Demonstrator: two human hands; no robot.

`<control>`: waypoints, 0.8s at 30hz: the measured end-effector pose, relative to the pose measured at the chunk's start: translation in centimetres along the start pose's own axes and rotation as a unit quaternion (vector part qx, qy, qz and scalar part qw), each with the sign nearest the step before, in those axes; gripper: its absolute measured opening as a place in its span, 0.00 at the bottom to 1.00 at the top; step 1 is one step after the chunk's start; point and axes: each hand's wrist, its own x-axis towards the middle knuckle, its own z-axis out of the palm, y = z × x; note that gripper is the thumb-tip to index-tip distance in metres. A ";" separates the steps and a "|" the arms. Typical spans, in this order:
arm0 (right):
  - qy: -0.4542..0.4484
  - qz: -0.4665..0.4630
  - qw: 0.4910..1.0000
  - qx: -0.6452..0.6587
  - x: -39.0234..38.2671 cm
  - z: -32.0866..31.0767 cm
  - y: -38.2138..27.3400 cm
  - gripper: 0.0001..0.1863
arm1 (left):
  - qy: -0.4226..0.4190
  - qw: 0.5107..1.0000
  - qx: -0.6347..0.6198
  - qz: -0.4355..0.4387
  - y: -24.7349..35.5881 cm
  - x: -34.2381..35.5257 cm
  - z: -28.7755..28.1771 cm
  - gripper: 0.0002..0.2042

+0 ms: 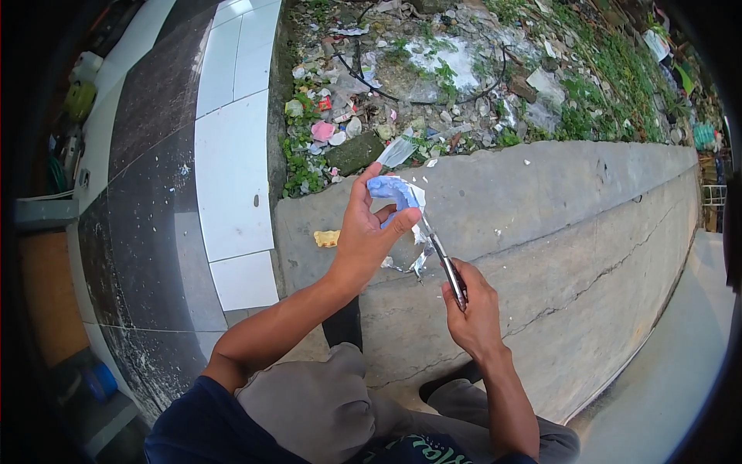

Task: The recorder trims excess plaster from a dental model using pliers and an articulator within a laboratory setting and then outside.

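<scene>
My left hand (365, 236) grips a light blue dental mould (394, 186), a horseshoe-shaped piece with a bumpy edge, its fingers and thumb curled round it. In my right hand (474, 311) is a knife (446, 267) with a dark and silver handle. Its blade reaches up to the mould's right side, close to my left thumb; the tip's exact contact is hard to make out. Below and left of the mould, a small yellow piece with a wavy edge (326, 238) lies on the concrete. White and silvery scraps (420, 259) are on the ground beneath my hands.
A cracked concrete ledge (572, 232) runs under my hands to the right. White and black tiles (232, 170) lie to the left. Beyond the ledge is ground with rubble, litter, weeds and a black hose (433, 102). A clear plastic piece (396, 151) shows just past the mould.
</scene>
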 end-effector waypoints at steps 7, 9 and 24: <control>-0.022 0.023 0.999 0.002 0.0 0.0 0.0 0.18 | -0.037 0.990 -0.085 -0.106 -0.3 0.6 -1.6 0.28; -0.019 0.007 1.000 0.007 0.0 0.1 0.1 0.18 | -0.038 0.989 -0.091 -0.107 -0.3 0.5 -1.5 0.27; 0.062 0.037 0.995 -0.069 -0.6 1.7 1.6 0.12 | -0.006 0.997 -0.048 -0.055 -0.6 0.1 -0.7 0.27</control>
